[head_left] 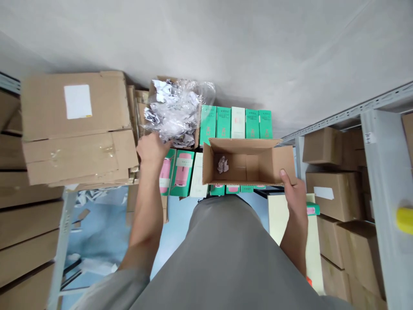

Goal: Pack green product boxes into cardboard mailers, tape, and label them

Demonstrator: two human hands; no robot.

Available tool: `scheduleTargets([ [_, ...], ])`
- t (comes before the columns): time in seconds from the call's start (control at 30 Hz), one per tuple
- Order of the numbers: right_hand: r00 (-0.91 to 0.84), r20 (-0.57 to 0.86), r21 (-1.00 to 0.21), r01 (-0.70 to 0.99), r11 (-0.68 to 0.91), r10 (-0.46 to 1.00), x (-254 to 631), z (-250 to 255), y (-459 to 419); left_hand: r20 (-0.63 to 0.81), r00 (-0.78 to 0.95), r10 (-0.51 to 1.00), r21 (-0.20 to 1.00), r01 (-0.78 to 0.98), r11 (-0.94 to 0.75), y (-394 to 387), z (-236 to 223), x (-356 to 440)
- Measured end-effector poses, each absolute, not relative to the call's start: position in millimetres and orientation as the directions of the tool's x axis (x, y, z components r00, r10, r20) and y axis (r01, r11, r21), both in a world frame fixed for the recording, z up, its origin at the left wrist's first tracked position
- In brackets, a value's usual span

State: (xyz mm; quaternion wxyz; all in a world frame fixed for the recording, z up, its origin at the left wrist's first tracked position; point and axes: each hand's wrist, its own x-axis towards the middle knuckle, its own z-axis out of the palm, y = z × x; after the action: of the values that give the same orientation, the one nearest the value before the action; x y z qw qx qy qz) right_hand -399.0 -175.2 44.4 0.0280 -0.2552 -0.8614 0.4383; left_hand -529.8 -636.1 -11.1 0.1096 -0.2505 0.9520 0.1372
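Note:
My right hand (293,189) grips the right end of an open cardboard box (238,178), thumb on the inside of its end flap. One small wad of crumpled paper (223,164) lies inside it at the left. My left hand (153,148) is at the front left corner of a carton of crumpled paper (189,140), back of the hand up. Its fingers curl down out of sight, and what they hold cannot be made out. Clear plastic film (180,110) covers part of the paper.
Green product boxes (208,125) stand in rows behind and below the open box, a white box (238,122) among them. Flattened cartons (80,142) are stacked at left. Metal shelving (377,163) with brown cartons (334,193) stands at right. A grey wall (206,43) closes the back.

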Motion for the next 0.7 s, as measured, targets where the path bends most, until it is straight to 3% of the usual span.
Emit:
scheduleTargets([
  [0.17, -0.796, -0.258, -0.743, 0.526, 0.414, 0.548, -401, 51, -179, -0.284, -0.814, -0.507, 0.198, -0.567, 0.800, -638, -27, -541],
  [0.3, -0.801, -0.246, -0.747, 0.516, 0.420, 0.546, -401, 52, -180, -0.302, -0.827, -0.475, 0.210, -0.544, 0.813, -647, -26, -542],
  [0.5, -0.828, -0.229, -0.750, 0.485, 0.450, 0.511, -404, 50, -177, -0.388, -0.814, -0.431, 0.135, -0.513, 0.848, -645, -21, -549],
  [0.7, -0.888, -0.200, -0.774, 0.402, 0.489, 0.413, -409, 47, -172, -0.386, -0.827, -0.410, 0.261, -0.524, 0.811, -638, 3, -541],
])
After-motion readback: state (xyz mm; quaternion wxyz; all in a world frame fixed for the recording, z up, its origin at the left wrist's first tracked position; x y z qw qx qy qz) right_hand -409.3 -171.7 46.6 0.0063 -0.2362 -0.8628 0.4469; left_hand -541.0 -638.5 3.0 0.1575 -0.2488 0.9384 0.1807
